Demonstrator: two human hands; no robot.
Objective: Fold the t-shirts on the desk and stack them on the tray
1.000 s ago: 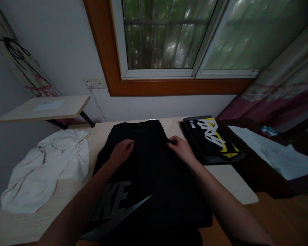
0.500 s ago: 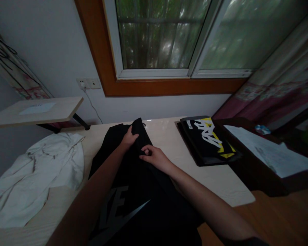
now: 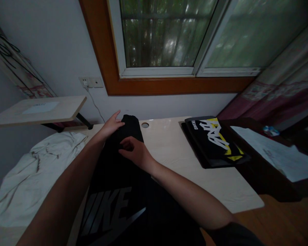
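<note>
A black Nike garment [image 3: 118,171] lies lengthwise on the table, with a large grey NIKE print and swoosh near me. Its exact cut is hard to tell in the dark cloth. At its far left edge is my left hand [image 3: 112,125], thumb and fingers spread, fingertips close to the cloth. My right hand [image 3: 136,152] hovers over or lightly touches the upper part, its fingers curved and parted from the thumb, with nothing visible between them. Part of the right side of the garment is hidden under my right forearm.
A pale wooden table [image 3: 166,143] carries a crumpled white cloth [image 3: 41,171] at left and a folded black garment with white and yellow print [image 3: 213,136] at right. A raised shelf [image 3: 66,106] stands back left. Papers [image 3: 269,150] lie on dark furniture at right.
My left hand has let go of the cloth's far end and moved left, its fingers spreading. The right hand has shifted left, and the garment's far end now lies flatter and narrower.
</note>
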